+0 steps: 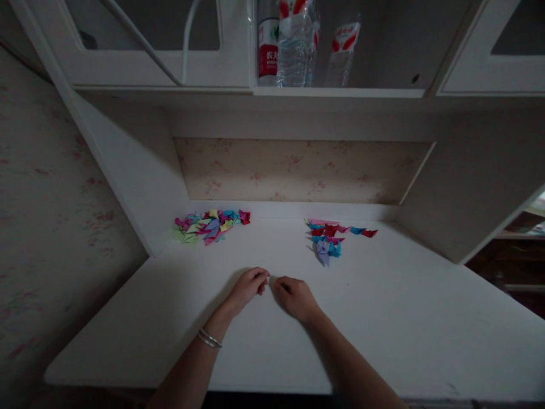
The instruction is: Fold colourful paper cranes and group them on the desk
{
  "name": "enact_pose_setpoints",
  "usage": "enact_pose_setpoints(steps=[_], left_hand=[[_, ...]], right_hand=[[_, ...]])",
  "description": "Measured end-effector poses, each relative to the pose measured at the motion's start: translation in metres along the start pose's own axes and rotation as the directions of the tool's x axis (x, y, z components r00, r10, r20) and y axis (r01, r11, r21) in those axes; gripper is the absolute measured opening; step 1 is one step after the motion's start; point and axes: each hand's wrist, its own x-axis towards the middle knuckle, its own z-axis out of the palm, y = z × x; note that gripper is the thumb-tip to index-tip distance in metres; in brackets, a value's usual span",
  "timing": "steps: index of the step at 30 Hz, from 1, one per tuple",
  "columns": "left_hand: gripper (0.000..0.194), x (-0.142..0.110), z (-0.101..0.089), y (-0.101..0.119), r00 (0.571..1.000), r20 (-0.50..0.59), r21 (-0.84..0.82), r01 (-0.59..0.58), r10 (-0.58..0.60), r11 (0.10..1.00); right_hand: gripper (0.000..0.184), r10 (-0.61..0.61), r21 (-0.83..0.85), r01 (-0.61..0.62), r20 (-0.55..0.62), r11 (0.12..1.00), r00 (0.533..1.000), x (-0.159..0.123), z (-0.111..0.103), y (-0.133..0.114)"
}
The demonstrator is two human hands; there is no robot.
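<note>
My left hand (250, 285) rests on the white desk (383, 335) with its fingers curled in, and a silvery bangle circles that wrist. Just to its right, a small gap away, my right hand (294, 295) lies closed in a loose fist. I see nothing held in either one. Beyond my left hand is a jumbled pile of colourful folded paper pieces (212, 226). Past my right hand sits a second, smaller group of folded paper pieces (326, 234), in red, blue and pink, with a pale purple folded piece (323, 251) nearest me.
Above the desk runs a white cabinet (170, 71) with plastic bottles (294, 51) in its open shelf. A white cable (145, 42) hangs in front of the left cabinet door. Side panels (128, 165) close in the desk's left and right ends.
</note>
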Motion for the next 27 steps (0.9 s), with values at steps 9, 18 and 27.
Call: enact_pose_setpoints(steps=[9,18,27], left_hand=[[0.024,0.0003,0.0008,0.0027,1.0,-0.011,0.006,0.021,-0.021,1.0],[0.024,0.0016,0.0006,-0.0006,1.0,-0.002,0.005,0.027,-0.027,1.0],[0.024,0.0016,0.0013,0.0004,0.999,-0.013,0.008,0.045,-0.045,0.999]], right_hand=[[0.027,-0.016,-0.006,0.016,0.023,1.0,1.0,-0.0001,-0.001,-0.0012],[0.026,-0.018,-0.01,0.019,0.02,1.0,1.0,-0.0014,-0.0014,-0.0014],[0.027,-0.033,-0.013,0.033,0.013,0.999,0.999,-0.0009,0.0011,0.0007]])
